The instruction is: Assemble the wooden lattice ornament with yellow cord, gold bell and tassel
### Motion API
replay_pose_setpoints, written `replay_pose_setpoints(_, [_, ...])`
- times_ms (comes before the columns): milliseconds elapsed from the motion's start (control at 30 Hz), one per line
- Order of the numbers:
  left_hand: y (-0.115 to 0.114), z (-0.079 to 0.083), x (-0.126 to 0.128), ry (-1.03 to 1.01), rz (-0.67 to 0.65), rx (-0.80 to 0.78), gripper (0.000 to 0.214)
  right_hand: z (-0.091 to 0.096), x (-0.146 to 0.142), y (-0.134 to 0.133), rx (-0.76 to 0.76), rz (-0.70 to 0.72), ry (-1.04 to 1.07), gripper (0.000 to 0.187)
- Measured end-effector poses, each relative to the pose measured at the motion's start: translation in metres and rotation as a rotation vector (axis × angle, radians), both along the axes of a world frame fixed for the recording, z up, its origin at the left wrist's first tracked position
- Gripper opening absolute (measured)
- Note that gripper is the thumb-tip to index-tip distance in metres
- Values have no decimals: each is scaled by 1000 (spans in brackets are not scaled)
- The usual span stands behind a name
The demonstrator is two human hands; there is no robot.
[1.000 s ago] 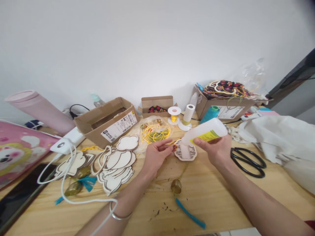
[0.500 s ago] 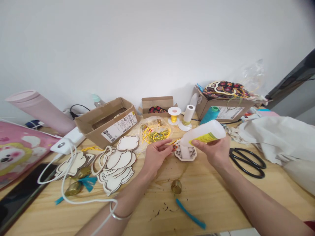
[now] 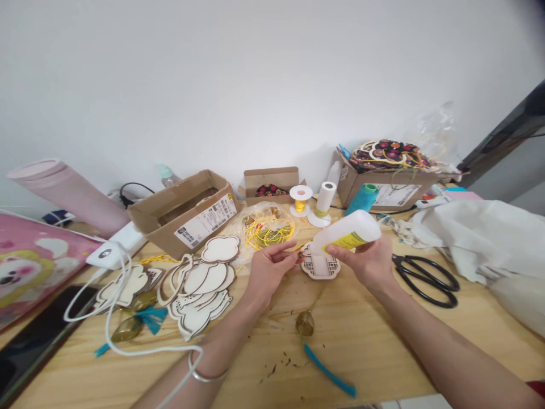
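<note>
My right hand (image 3: 370, 261) is wrapped round a translucent white squeeze bottle (image 3: 361, 227) with a yellow label. The bottle is tilted, its narrow end pointing down and left over a flower-shaped wooden piece (image 3: 322, 271) with lattice cut-outs, which lies on the table. At the piece's left edge, my left hand (image 3: 272, 267) pinches with thumb and forefinger. A small red and orange bit shows at the fingertips, too small to name. Nearer me lie a brass-coloured bell (image 3: 305, 324) and a teal cord tassel (image 3: 330, 372).
Plain wooden shapes (image 3: 206, 278) are piled left of my left arm, beside an open carton (image 3: 183, 213). Behind my hands are tangled yellow cords (image 3: 270, 230) and thread spools (image 3: 300, 201). Black-handled scissors (image 3: 426, 281) lie to the right. A white cable (image 3: 149, 347) crosses my left forearm.
The bottle and my right hand have shifted slightly left and down over the lattice piece. My left hand stays almost in place.
</note>
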State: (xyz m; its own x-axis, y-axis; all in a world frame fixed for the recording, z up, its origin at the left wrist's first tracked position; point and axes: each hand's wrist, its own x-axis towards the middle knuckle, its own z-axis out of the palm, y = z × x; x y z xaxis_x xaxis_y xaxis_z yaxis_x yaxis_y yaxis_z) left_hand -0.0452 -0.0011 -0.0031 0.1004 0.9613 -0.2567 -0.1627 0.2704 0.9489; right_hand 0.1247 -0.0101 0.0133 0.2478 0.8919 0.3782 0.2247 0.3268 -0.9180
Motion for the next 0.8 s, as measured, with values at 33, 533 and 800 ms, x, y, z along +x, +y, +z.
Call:
replay_pose_setpoints(33, [0, 0, 0, 8, 2, 0, 33, -2, 1, 1, 2, -16, -36, 29])
replay_pose_setpoints(533, [1, -1, -1, 26, 1, 35, 35, -1, 5, 5, 3, -199, -7, 35])
replay_pose_setpoints(800, [2, -4, -1, 125, 2, 76, 37, 12, 25, 12, 131, -144, 309, 28])
